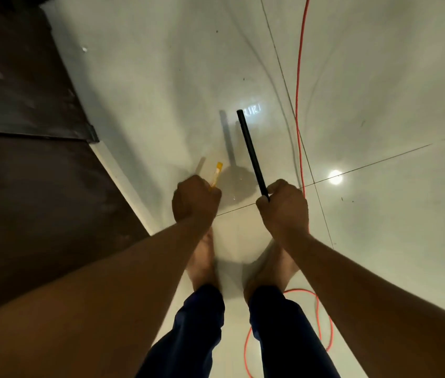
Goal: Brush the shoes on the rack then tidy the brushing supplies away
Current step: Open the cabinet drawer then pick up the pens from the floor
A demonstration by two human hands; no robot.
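Both hands carry brushing tools over a bare tiled floor; no shoes or rack in view.

The left hand [195,199] is fisted around a yellow-handled tool [216,174] whose end pokes out past its knuckles; the right hand [284,204] has fingers curled tight on the near end of a black rod [251,151], which slants up and away from the thumb, likely a carrying grip, not a working one. Beyond the fingertips lies a glossy pale tile floor [161,77]; an orange cable [299,91] runs just right of the right hand, and a dark wooden panel [19,105] stands well left of the left.
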